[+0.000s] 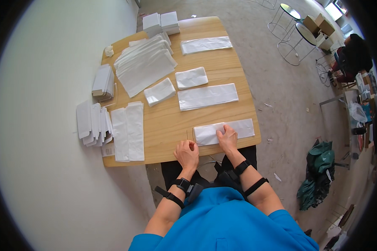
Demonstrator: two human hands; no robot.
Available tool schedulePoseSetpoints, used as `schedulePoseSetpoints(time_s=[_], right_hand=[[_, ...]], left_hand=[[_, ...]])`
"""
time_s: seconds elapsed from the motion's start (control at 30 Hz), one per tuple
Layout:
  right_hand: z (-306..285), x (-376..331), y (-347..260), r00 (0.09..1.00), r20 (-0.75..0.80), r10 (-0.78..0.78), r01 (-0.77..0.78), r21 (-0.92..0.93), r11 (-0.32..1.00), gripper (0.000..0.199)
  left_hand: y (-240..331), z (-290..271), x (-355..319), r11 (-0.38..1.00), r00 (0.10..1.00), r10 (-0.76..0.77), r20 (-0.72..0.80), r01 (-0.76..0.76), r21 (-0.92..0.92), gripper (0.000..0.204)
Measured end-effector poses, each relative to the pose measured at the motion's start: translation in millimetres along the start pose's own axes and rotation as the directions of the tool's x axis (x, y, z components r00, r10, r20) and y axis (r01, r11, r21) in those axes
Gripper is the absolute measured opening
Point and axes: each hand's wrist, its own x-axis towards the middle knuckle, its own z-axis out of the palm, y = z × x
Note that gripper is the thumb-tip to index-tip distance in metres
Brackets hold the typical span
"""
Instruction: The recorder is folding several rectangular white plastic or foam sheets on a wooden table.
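Observation:
A stack of thin, slightly shiny white bags (pixel 209 134), partly folded over on its left, lies near the front right of the table. My right hand (pixel 227 139) grips it around the middle, thumb and fingers pressed down on the fold. Just left of the stack, my left hand (pixel 186 154) is closed at the table's front edge, fingertips pinched together. A thin dark loop (pixel 193 134), like a rubber band, rises from its fingers; its lower part is hidden. Beyond lie a long flat white stack (pixel 207 97) and two short folded bundles (pixel 191 78).
On the wooden table (pixel 163 129), a fanned pile of white bags (pixel 144 67) lies far left, with white boxes (pixel 161 23) behind. More boxes (pixel 102 81) and flattened cartons (pixel 94 123) stand along the wall. Stools (pixel 290 11), dark green plastic (pixel 318 175) and a seated person are right.

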Motion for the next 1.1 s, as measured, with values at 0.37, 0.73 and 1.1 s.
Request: schedulePoseSetpoints(time_s=[0.37, 0.73, 1.1], right_hand=[[-9.4, -9.6, -17.5, 0.981, -0.142, -0.129, 0.124, -0.045, 0.991, 0.024], [33.5, 9.9, -36.6, 0.926, 0.129, -0.356, 0.34, 0.133, 0.931, 0.022], [47.8, 8.0, -36.5, 0.969, 0.127, -0.212, 0.214, 0.004, 0.977, 0.032]], left_hand=[[1.9, 4.3, 12.4, 0.952, 0.96, 0.277, -0.029, -0.279, -0.127, 0.025], [-11.0, 3.4, -5.9, 0.933, 0.997, -0.077, 0.028, 0.082, -0.35, 0.019], [1.2, 6.9, -4.5, 0.951, 0.979, -0.191, 0.071, 0.203, -0.232, 0.021]])
